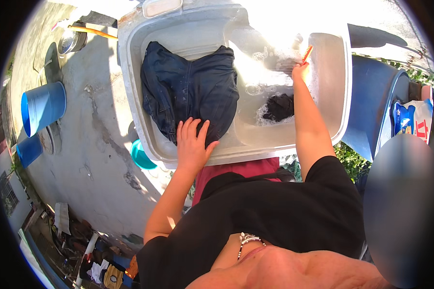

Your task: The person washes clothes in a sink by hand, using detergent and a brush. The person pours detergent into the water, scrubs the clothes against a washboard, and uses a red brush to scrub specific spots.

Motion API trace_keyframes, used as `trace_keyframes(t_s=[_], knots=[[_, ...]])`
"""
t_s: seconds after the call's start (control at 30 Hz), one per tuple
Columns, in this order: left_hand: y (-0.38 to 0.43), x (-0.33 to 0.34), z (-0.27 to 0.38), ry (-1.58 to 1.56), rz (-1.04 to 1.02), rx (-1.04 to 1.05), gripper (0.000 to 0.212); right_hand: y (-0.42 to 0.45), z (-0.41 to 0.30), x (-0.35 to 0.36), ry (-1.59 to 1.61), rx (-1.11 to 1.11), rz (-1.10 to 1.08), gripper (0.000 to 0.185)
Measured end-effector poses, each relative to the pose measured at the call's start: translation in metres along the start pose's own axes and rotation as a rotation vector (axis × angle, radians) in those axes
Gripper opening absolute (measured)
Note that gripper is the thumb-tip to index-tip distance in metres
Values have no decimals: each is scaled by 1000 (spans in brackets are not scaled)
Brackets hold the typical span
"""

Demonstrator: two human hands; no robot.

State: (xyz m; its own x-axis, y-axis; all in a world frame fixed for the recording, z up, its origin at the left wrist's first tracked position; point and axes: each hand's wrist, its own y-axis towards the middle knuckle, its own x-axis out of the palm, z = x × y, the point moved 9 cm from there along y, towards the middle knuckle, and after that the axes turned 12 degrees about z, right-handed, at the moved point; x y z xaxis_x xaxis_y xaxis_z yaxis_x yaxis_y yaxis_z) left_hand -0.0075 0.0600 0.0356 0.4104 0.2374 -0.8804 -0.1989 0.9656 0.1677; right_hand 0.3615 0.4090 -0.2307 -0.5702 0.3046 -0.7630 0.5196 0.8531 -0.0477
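Dark blue denim jeans [191, 86] lie folded over the ribbed left side of a pale laundry sink [137, 108]. My left hand [193, 142] rests on their near edge with its fingers spread, gripping nothing. Over the right-hand basin, my right hand [301, 71] grasps an orange plastic tool [307, 55], which looks like a scrub brush; glare hides part of it. Below that hand, soapy water [253, 108] holds a bunched black cloth [280, 107], partly covered by my right forearm.
A white dish [162, 7] sits on the sink's far rim. Right of the sink are a large blue barrel [372, 94] and a printed plastic bag [414, 117]. On the left stand a blue bucket [45, 106], a teal tub [141, 155] and a metal pot [70, 40].
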Motion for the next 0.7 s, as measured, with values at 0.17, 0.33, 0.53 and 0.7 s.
trace_keyframes(t_s=[0.17, 0.33, 0.53, 0.7], knots=[[-39, 16, -23, 73, -70, -63, 63, -103, -87, 37, -461, -507, -451, 38], [-22, 16, -13, -11, -17, 15, 56, -61, -82, 18, -128, -411, -276, 38], [-30, 14, -18, -16, 64, 9, 50, -156, -162, -18, -112, -703, -432, 49], [-28, 18, -17, -50, 145, -7, 45, -361, -218, -88, -31, -1490, -754, 42]])
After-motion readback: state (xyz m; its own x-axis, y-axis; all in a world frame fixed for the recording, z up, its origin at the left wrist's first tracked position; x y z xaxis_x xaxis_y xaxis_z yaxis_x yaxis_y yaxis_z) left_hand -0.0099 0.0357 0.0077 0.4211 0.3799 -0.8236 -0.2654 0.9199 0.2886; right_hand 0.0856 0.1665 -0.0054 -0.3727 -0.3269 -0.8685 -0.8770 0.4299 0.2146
